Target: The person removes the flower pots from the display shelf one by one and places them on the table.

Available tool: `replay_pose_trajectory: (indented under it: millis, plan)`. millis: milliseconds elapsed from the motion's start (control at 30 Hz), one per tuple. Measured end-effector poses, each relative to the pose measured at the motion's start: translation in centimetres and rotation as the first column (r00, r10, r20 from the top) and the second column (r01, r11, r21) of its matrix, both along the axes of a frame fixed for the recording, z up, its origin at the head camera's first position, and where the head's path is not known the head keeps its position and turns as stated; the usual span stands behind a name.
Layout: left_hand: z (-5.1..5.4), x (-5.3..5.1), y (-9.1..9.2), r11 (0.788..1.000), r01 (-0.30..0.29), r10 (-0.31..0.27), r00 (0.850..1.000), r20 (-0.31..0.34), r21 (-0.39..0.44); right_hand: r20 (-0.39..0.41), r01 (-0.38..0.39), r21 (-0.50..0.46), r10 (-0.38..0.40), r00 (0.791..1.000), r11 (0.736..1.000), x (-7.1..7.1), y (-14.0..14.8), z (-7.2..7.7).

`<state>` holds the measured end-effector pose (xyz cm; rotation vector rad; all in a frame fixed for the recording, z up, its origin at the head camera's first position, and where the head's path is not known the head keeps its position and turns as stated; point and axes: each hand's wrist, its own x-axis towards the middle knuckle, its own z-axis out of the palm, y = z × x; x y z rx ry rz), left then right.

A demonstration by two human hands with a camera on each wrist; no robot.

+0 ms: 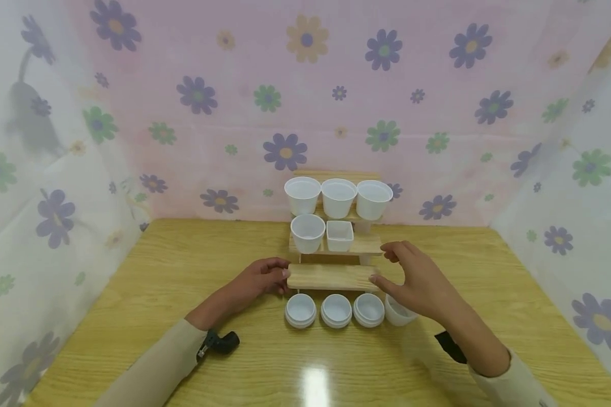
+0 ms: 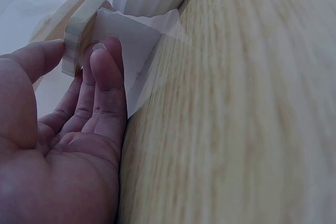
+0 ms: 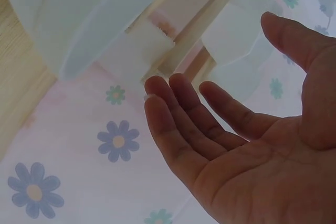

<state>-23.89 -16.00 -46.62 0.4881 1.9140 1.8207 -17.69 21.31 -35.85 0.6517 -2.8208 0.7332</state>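
A stepped wooden shelf stands mid-table, its lowest board (image 1: 331, 277) bare on top. My left hand (image 1: 257, 282) pinches that board's left end; in the left wrist view the thumb of my left hand (image 2: 73, 145) lies on one side of the board end (image 2: 76, 45) and the fingers on the other. My right hand (image 1: 422, 282) is at the right end, its thumb tip at the board and its fingers spread from the thumb. In the right wrist view my right hand (image 3: 257, 135) has bent, relaxed fingers with nothing between them.
Three white cups (image 1: 339, 199) stand on an upper step; a round cup (image 1: 308, 234) and a square cup (image 1: 339, 236) stand on the step below. Several round white pots (image 1: 336, 311) line the table in front; the rightmost (image 1: 398, 312) is partly behind my right hand.
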Motion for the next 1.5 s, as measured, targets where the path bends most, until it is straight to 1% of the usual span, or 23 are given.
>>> replay_pose_trajectory:
  millis: [200,367,633,833,1067,1167,1333,1500]
  plan:
    - [-0.1,0.3,0.1,1.000,0.014,-0.014,1.000,0.012,0.015,-0.006,0.006,-0.038,-0.006,1.000,0.999,-0.1,-0.8,0.2]
    - [-0.1,0.4,0.1,1.000,0.008,-0.008,1.000,0.014,0.018,0.000,0.013,-0.095,-0.013,1.000,0.995,-0.3,-1.7,0.5]
    - [0.2,0.2,0.1,1.000,0.015,-0.015,1.000,0.003,0.016,-0.005,0.011,-0.160,-0.012,1.000,0.987,-0.8,-3.2,1.3]
    - [0.2,0.0,0.1,1.000,0.018,-0.018,1.000,0.004,0.002,0.020,0.037,-0.203,-0.033,0.999,0.979,-1.2,-4.2,1.8]
    - [0.1,-0.4,0.2,1.000,0.010,-0.010,1.000,-0.002,0.001,0.047,0.051,-0.252,-0.040,0.998,0.966,-2.1,-4.9,2.3]
    - [0.2,-0.4,0.2,1.000,0.005,-0.005,1.000,-0.001,-0.001,0.052,0.053,-0.269,-0.041,0.998,0.962,-2.5,-5.2,2.3]
    - [0.4,0.0,-0.1,1.000,-0.007,0.007,1.000,0.005,-0.004,0.065,0.060,-0.306,-0.043,0.997,0.950,-2.8,-5.7,1.9]
    - [0.3,-0.1,-0.2,1.000,0.001,-0.001,1.000,-0.003,-0.010,0.028,0.036,-0.342,-0.028,0.999,0.939,-3.3,-6.2,1.3]
